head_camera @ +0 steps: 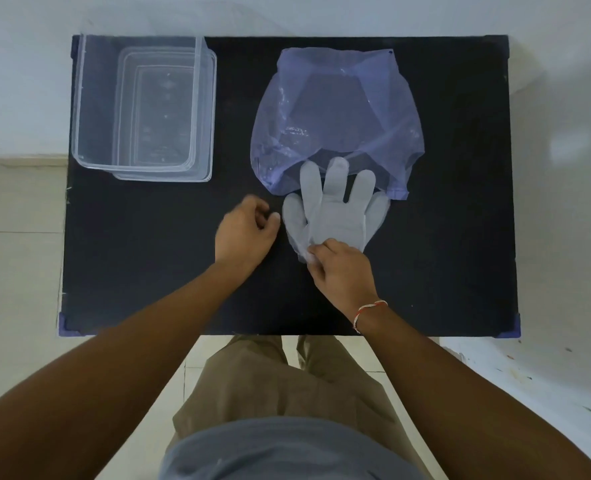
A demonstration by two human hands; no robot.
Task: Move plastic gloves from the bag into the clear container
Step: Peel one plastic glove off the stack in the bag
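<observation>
right grip [335, 268] pinching gloves [335, 216] cuff | left grip [245, 230] loosely curled, holding nothing | no legible writing

container [145, 109] left on table [148, 271], bag [335, 116] right, gloves [335, 209] before bag

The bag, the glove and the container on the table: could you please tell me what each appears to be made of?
The bag looks like thin bluish plastic film: translucent, wrinkled, glossy. The glove, pinched at its cuff by the right hand, seems a thin, milky, matte plastic film. The container looks like rigid clear plastic, its ribbed base showing through.
</observation>
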